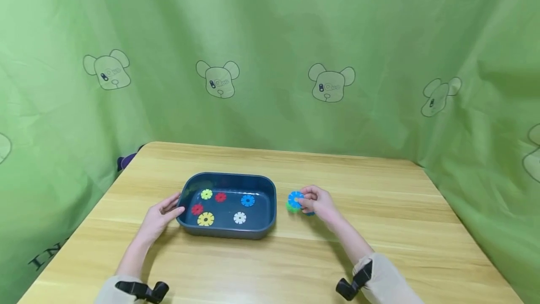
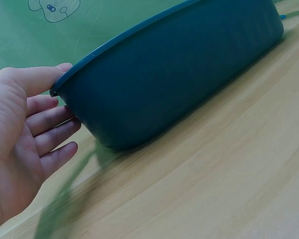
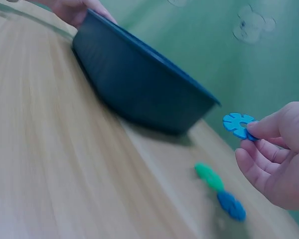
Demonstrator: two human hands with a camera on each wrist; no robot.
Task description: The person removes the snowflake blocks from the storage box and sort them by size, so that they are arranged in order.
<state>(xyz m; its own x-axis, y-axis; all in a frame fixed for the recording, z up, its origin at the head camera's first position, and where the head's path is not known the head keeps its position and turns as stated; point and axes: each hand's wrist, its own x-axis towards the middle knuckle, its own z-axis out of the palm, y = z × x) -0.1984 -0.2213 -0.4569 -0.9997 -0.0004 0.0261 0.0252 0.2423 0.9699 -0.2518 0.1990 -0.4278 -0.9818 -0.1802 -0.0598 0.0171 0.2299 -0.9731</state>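
Observation:
My left hand [image 1: 157, 219] holds the left end of a dark blue plastic basin [image 1: 228, 233], thumb over the rim and fingers against the outer wall. Flat notched snowflake discs lie inside: a yellow-green one [image 1: 206, 194], a larger yellow one [image 1: 205, 219], two red ones, a blue one [image 1: 247, 201] and a white one [image 1: 239, 218]. To the right of the basin, my right hand [image 1: 319, 203] pinches a blue snowflake disc [image 3: 234, 123] between thumb and fingers, raised over the table. Beneath it, a green disc [image 3: 209, 176] and another blue disc [image 3: 231, 205] lie on the wood.
The basin stands on a light wooden table [image 1: 270, 266]. Behind and around it hangs a green curtain [image 1: 270, 121] printed with bear heads. Something purple [image 1: 125, 161] shows past the table's back left corner. Both forearms wear black wrist straps.

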